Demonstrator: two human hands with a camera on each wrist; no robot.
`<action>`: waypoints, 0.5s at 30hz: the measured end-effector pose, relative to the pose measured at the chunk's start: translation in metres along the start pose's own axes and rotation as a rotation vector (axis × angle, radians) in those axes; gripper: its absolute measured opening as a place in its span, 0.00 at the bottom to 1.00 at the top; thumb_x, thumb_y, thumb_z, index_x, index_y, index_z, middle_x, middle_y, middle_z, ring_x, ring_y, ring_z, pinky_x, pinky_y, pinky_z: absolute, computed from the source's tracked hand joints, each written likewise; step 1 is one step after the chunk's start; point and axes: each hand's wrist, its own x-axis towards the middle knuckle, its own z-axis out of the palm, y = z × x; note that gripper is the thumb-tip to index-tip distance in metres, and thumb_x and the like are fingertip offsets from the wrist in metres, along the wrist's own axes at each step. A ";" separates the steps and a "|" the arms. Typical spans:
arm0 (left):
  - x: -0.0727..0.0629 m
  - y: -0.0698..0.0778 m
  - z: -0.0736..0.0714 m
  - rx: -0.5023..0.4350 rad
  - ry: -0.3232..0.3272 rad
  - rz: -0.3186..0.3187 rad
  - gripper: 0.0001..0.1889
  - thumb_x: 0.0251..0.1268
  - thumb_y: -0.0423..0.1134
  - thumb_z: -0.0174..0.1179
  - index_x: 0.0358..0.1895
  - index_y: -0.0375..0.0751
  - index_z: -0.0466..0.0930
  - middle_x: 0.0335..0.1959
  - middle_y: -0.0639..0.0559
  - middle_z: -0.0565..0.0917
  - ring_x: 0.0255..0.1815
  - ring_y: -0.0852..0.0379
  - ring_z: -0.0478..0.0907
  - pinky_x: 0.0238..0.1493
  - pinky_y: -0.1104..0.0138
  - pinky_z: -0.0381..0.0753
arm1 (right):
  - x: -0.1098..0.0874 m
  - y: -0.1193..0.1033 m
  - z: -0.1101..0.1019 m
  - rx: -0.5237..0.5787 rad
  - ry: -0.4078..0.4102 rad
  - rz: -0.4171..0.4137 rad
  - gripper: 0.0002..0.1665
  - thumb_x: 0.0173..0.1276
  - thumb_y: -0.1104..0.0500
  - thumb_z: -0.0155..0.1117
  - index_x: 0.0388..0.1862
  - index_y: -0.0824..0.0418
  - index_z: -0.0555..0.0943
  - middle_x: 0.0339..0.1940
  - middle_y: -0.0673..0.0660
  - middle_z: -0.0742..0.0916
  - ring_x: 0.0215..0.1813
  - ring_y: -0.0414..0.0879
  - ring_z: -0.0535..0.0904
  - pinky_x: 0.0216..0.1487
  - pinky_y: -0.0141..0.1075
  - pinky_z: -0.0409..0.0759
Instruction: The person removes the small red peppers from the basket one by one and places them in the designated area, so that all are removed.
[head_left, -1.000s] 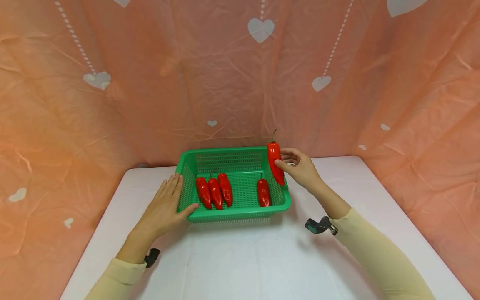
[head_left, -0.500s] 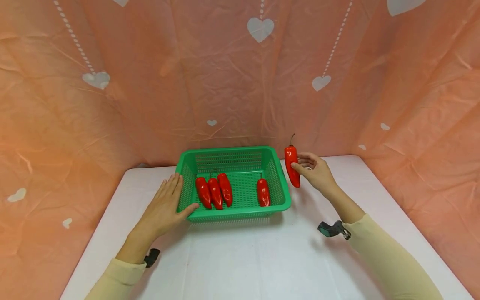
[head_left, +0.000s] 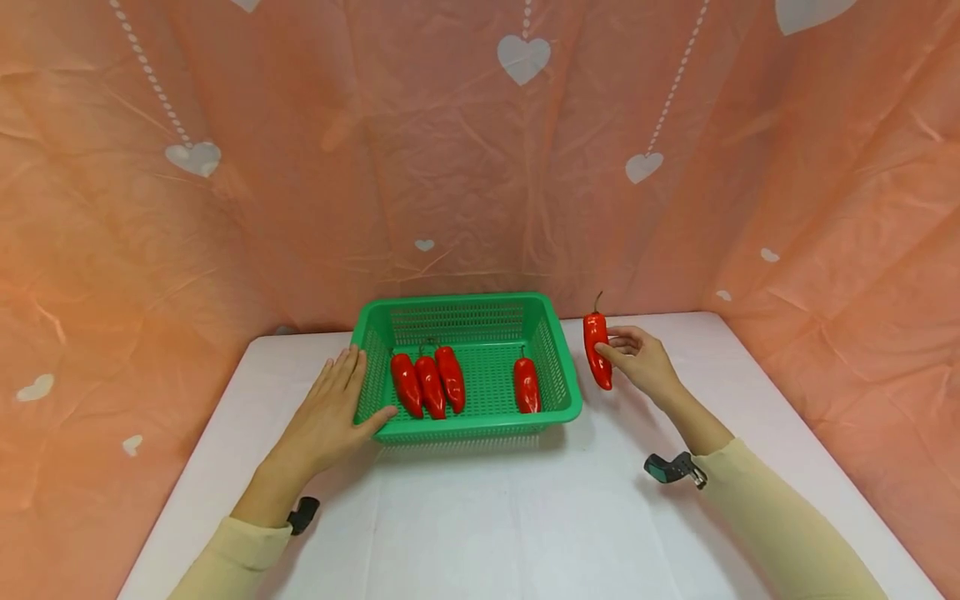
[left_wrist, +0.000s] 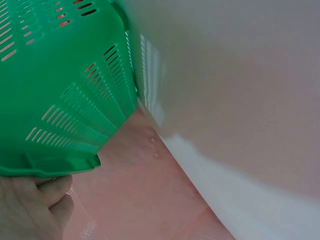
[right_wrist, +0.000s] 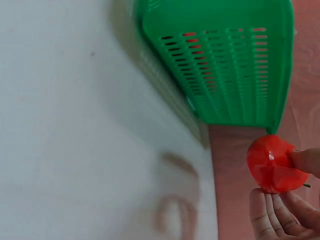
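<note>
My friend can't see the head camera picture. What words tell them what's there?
A person's right hand holds a red pepper beside a green basket on a white table. The left hand touches the basket, where four more red peppers lie.

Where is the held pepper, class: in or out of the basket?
Out: the right hand holds the red pepper beside the green basket, a gap between.
</note>
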 end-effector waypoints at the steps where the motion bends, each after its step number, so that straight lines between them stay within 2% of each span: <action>1: 0.000 0.000 0.000 0.000 0.001 0.000 0.56 0.78 0.68 0.55 0.84 0.22 0.46 0.88 0.29 0.47 0.89 0.32 0.43 0.88 0.43 0.42 | 0.001 0.003 0.000 -0.004 -0.003 0.009 0.33 0.79 0.52 0.70 0.73 0.70 0.76 0.60 0.72 0.85 0.57 0.58 0.83 0.47 0.21 0.82; 10: 0.000 0.001 -0.001 0.006 0.000 0.000 0.56 0.78 0.68 0.55 0.84 0.22 0.47 0.88 0.29 0.47 0.89 0.32 0.43 0.88 0.42 0.43 | 0.006 0.021 0.006 -0.057 -0.048 0.070 0.33 0.78 0.53 0.70 0.72 0.72 0.75 0.59 0.72 0.85 0.57 0.61 0.84 0.43 0.25 0.85; 15: 0.000 0.000 0.000 0.008 -0.002 -0.002 0.56 0.78 0.68 0.55 0.84 0.22 0.47 0.88 0.29 0.47 0.89 0.32 0.43 0.88 0.42 0.43 | 0.007 0.029 0.006 -0.079 -0.059 0.081 0.32 0.78 0.55 0.71 0.70 0.75 0.75 0.57 0.73 0.86 0.53 0.58 0.86 0.42 0.27 0.86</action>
